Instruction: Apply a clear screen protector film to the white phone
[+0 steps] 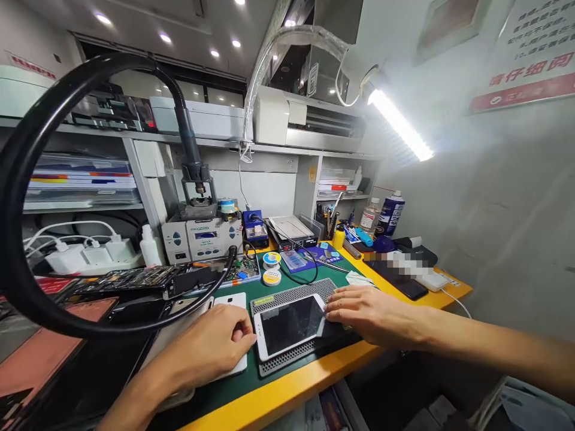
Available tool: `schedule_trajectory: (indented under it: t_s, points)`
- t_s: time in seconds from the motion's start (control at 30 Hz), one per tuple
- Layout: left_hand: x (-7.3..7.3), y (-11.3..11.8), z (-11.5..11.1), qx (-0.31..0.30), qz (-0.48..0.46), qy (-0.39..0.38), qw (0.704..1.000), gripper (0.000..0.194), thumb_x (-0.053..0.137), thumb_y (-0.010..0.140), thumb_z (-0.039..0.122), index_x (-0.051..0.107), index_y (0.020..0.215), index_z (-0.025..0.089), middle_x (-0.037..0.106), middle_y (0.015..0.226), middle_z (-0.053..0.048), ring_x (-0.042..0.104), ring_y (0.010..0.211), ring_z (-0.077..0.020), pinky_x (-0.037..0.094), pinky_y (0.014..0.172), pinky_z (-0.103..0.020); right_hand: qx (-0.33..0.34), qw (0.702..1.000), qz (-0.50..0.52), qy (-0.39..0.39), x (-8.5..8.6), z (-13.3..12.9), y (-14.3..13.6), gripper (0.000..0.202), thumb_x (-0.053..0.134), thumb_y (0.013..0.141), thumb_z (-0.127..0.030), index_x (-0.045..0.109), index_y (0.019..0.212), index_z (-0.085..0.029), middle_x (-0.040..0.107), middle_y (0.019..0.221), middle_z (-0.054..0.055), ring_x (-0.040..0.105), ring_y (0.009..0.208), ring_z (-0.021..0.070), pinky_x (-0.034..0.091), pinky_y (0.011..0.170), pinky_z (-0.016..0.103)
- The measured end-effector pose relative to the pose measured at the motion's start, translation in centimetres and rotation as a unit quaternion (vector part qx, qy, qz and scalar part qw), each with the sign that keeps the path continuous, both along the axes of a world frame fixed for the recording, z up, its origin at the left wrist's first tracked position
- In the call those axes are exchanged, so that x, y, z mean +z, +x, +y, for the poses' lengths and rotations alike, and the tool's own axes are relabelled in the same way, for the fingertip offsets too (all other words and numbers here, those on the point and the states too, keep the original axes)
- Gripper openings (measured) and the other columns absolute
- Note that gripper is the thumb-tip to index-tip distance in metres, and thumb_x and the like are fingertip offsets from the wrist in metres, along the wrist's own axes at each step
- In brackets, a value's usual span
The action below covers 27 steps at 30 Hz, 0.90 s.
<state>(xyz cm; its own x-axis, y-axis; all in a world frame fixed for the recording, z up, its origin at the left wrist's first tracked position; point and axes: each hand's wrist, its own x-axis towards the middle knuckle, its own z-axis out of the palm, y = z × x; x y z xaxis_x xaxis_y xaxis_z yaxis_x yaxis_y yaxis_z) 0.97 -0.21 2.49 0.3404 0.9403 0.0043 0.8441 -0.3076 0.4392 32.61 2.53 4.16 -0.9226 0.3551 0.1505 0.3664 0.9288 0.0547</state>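
A white phone with a dark screen lies face up on a grey perforated mat. My left hand is at its left edge, fingers curled in and thumb tip close against the phone's side; nothing shows inside the curl. Across the right end of the phone, my right hand lies with its fingers stretched out, fingertips on or just beside the edge. Under and behind my left hand is another white phone panel, partly covered by it.
A thick black hose loops across the left foreground, from a hot-air station. Solder spools and a blue pad sit behind the mat. A black phone lies right. A lit tube lamp hangs above.
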Motion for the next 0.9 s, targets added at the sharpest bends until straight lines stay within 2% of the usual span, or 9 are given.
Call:
schedule_trajectory:
  t_s: [0.07, 0.13, 0.23, 0.33, 0.53, 0.73, 0.8, 0.9]
  points:
    - [-0.1, -0.1, 0.0, -0.013, 0.006, -0.004, 1.000, 0.023, 0.050, 0.082, 0.031, 0.067, 0.071, 0.022, 0.065, 0.069, -0.001, 0.055, 0.065, -0.0174, 0.032, 0.059, -0.028, 0.070, 0.998, -0.007, 0.007, -1.3, 1.0, 0.8, 0.039, 0.038, 0.094, -0.002, 0.062, 0.124, -0.010, 0.069, 0.123, 0.016, 0.059, 0.124, 0.0199, 0.043, 0.110, 0.039]
    - [0.1, -0.1, -0.1, -0.018, 0.007, -0.008, 1.000, 0.024, 0.048, 0.082, 0.028, 0.068, 0.071, 0.022, 0.065, 0.069, -0.002, 0.056, 0.066, -0.0177, 0.032, 0.059, -0.028, 0.108, 0.994, -0.018, 0.015, -2.0, 1.9, 1.2, 0.036, 0.037, 0.099, -0.008, 0.058, 0.129, -0.010, 0.065, 0.129, 0.018, 0.053, 0.131, 0.0204, 0.039, 0.114, 0.042]
    - [0.3, 0.0, -0.2, -0.013, 0.006, -0.019, 1.000, 0.025, 0.046, 0.083, 0.027, 0.067, 0.070, 0.022, 0.066, 0.069, -0.003, 0.057, 0.067, -0.0185, 0.032, 0.060, -0.029, 0.166, 0.985, -0.030, 0.025, -1.7, 2.8, 0.6, 0.033, 0.040, 0.101, -0.012, 0.058, 0.129, -0.007, 0.063, 0.131, 0.020, 0.047, 0.136, 0.0237, 0.037, 0.115, 0.045]
    - [0.0, -0.1, -0.1, -0.002, -0.004, -0.019, 1.000, 0.023, 0.047, 0.083, 0.026, 0.067, 0.071, 0.022, 0.068, 0.073, -0.004, 0.059, 0.071, -0.0197, 0.033, 0.062, -0.029, 0.216, 0.976, -0.041, 0.015, -0.7, 3.4, -1.0, 0.034, 0.038, 0.101, -0.011, 0.059, 0.126, -0.004, 0.066, 0.126, 0.022, 0.047, 0.135, 0.0252, 0.038, 0.115, 0.046]
    - [-1.2, -0.7, 0.3, -0.007, -0.011, -0.007, 1.000, 0.020, 0.049, 0.085, 0.028, 0.065, 0.073, 0.023, 0.068, 0.074, -0.001, 0.058, 0.072, -0.0185, 0.035, 0.064, -0.029, 0.271, 0.959, -0.087, 0.005, 0.4, 4.6, -4.8, 0.037, 0.036, 0.101, -0.012, 0.063, 0.126, -0.009, 0.067, 0.125, 0.020, 0.050, 0.133, 0.0265, 0.038, 0.115, 0.046]
    - [-1.2, -0.8, 0.4, -0.002, -0.015, -0.011, 1.000, 0.020, 0.050, 0.085, 0.029, 0.065, 0.074, 0.022, 0.069, 0.075, -0.002, 0.060, 0.072, -0.0183, 0.035, 0.063, -0.029, 0.323, 0.941, -0.093, 0.042, 0.9, 4.9, -7.5, 0.037, 0.036, 0.099, -0.011, 0.068, 0.116, -0.004, 0.069, 0.119, 0.022, 0.061, 0.121, 0.0306, 0.045, 0.110, 0.048]
    - [-1.1, -0.8, 0.4, 0.003, -0.020, -0.019, 1.000, 0.020, 0.050, 0.085, 0.030, 0.066, 0.073, 0.022, 0.070, 0.075, -0.002, 0.060, 0.072, -0.0184, 0.035, 0.063, -0.029, 0.332, 0.937, -0.095, 0.047, 1.0, 4.9, -8.2, 0.036, 0.037, 0.098, -0.011, 0.069, 0.114, -0.006, 0.071, 0.116, 0.022, 0.063, 0.118, 0.0295, 0.047, 0.107, 0.047]
    - [-0.9, -0.8, 0.5, 0.001, -0.030, -0.030, 0.999, 0.021, 0.051, 0.084, 0.029, 0.068, 0.073, 0.022, 0.071, 0.074, -0.003, 0.061, 0.071, -0.0184, 0.035, 0.061, -0.029, 0.316, 0.944, -0.091, 0.013, 0.9, 4.7, -9.2, 0.032, 0.043, 0.097, -0.014, 0.069, 0.115, -0.015, 0.072, 0.113, 0.018, 0.063, 0.117, 0.0264, 0.050, 0.104, 0.043]
